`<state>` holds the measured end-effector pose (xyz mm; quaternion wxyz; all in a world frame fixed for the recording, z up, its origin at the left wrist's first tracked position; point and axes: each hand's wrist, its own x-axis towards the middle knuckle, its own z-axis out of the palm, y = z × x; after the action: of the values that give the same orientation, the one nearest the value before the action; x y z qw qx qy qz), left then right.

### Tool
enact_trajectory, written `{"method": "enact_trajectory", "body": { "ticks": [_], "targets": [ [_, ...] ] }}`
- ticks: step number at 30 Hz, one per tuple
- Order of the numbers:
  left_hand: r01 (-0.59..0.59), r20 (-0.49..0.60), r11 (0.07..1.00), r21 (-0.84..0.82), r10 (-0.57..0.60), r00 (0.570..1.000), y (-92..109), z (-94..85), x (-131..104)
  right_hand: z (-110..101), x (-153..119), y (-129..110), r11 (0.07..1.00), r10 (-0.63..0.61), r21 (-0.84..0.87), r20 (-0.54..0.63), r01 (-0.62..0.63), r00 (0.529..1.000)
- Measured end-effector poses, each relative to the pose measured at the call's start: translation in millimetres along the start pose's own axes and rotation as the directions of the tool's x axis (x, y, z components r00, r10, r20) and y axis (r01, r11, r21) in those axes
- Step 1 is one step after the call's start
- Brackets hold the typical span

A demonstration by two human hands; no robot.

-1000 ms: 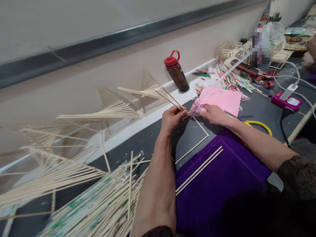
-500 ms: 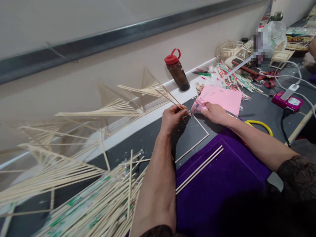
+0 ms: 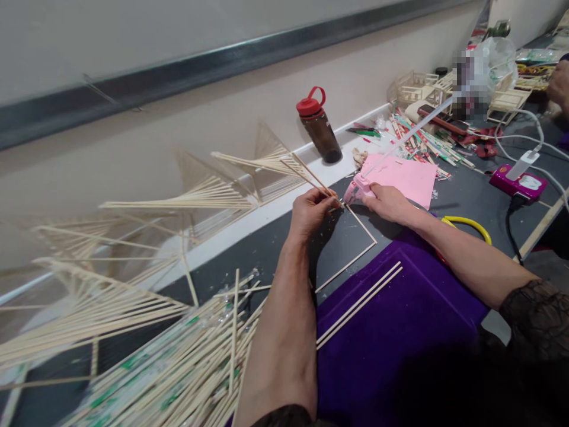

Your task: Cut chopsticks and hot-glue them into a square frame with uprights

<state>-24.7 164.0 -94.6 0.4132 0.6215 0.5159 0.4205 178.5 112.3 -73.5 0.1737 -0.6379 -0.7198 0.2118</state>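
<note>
My left hand (image 3: 310, 212) is closed, pinching thin wooden sticks (image 3: 307, 173) that slope up and away to the left. My right hand (image 3: 387, 204) grips a pink glue gun (image 3: 358, 187), with a long translucent glue stick (image 3: 413, 131) reaching out of its back. The gun's nozzle is close to the left fingertips, where the stick ends meet; whether it touches them I cannot tell. From that spot an angular stick frame (image 3: 362, 225) runs over the grey table and passes behind my left forearm. Two loose sticks (image 3: 360, 305) lie on a purple cloth (image 3: 400, 332).
Fan-shaped stick structures (image 3: 186, 201) stand along the wall at left. A pile of sticks (image 3: 191, 356) lies in front. Behind are a red-lidded bottle (image 3: 320, 127) and a pink sheet (image 3: 411, 178). A purple power socket (image 3: 518, 182) with cables sits right, near another person's hand (image 3: 559, 86).
My hands, the glue gun and the sticks stay practically in place. At the right edge, the other person's hand has shifted a little further into view.
</note>
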Motion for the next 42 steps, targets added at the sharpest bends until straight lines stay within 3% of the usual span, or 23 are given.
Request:
{"method": "enact_trajectory", "body": {
  "ticks": [14, 18, 23, 27, 35, 38, 42],
  "targets": [
    [-0.022, 0.012, 1.000, 0.015, 0.021, 1.000, -2, -0.8, 0, -6, -5, -1, 0.976, 0.031, 0.217, -0.007, -0.028, 1.000],
    [-0.020, 0.013, 1.000, 0.015, 0.020, 1.000, -5, -1.2, 2, -10, -4, 2, 0.926, 0.050, 0.375, -0.017, -0.040, 0.999],
    [-0.035, 0.013, 0.999, 0.011, 0.034, 0.999, -10, -2.7, 6, -16, 1, 12, 0.844, 0.145, 0.532, -0.111, -0.065, 0.983],
    [-0.037, 0.018, 0.999, 0.001, 0.037, 0.999, -10, -3.1, 6, -24, 3, 18, 0.698, 0.257, 0.713, -0.159, -0.069, 0.953],
    [-0.046, 0.042, 0.999, -0.016, 0.047, 0.998, -10, -3.6, 9, -44, -6, 23, 0.237, 0.352, 0.958, 0.069, -0.160, 0.933],
    [-0.054, 0.039, 0.999, 0.009, 0.053, 0.998, -13, -4.8, 11, -50, -10, 29, 0.168, 0.320, 0.970, 0.116, -0.177, 0.940],
    [-0.048, 0.052, 0.998, 0.046, 0.046, 0.998, -16, -5.9, 13, -54, -15, 39, 0.180, 0.281, 0.967, 0.128, -0.183, 0.951]
  ]
}}
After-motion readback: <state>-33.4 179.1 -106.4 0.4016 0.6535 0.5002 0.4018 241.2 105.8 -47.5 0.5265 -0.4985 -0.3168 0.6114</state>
